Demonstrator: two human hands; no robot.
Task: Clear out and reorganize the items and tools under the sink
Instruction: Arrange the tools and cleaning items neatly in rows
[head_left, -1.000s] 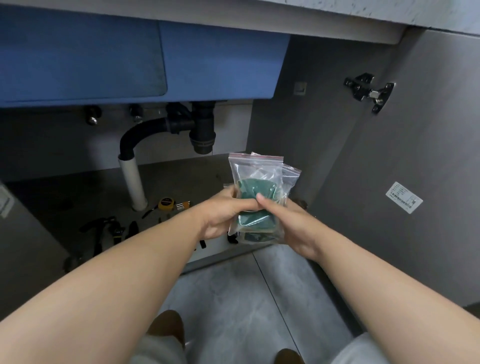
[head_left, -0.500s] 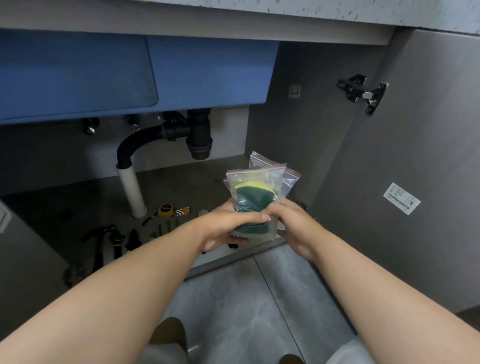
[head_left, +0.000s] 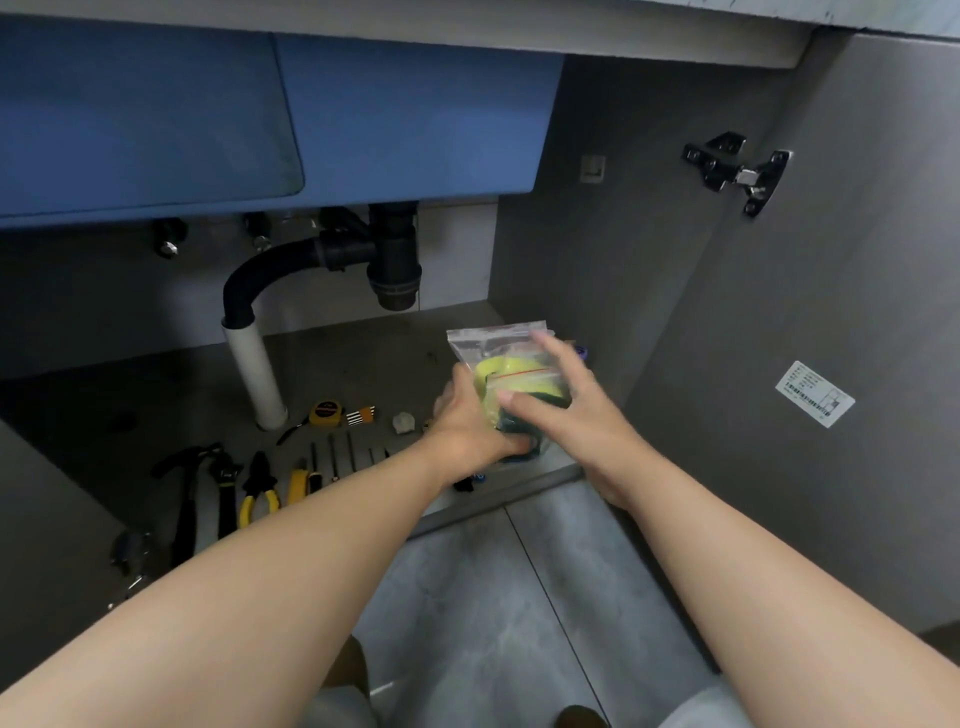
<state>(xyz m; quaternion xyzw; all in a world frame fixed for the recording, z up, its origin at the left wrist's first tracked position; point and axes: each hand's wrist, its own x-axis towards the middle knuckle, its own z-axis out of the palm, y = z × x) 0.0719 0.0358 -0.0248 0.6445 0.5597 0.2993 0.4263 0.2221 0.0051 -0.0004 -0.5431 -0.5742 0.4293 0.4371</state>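
Clear zip bags (head_left: 493, 345) with yellow and green sponges (head_left: 514, 378) inside sit low over the right front of the cabinet floor (head_left: 363, 364). My left hand (head_left: 470, 423) grips the bags from the left and below. My right hand (head_left: 563, 402) lies over their front, thumb pressed on the green sponge, fingers spread and blurred. The bags' lower part is hidden behind both hands.
Tools lie on the cabinet floor at left: a hammer (head_left: 184, 493), yellow-handled pliers (head_left: 257, 493), a yellow tape measure (head_left: 326, 414), thin bits (head_left: 332, 457). A white drain pipe (head_left: 254, 374) stands under the black trap (head_left: 392, 270) and blue sink basin (head_left: 405, 119). The open door (head_left: 831, 312) is at right.
The bags have gone down and further into the cabinet. The sponges tilted so more yellow shows. My right hand shifted from the side onto the front of the bags.
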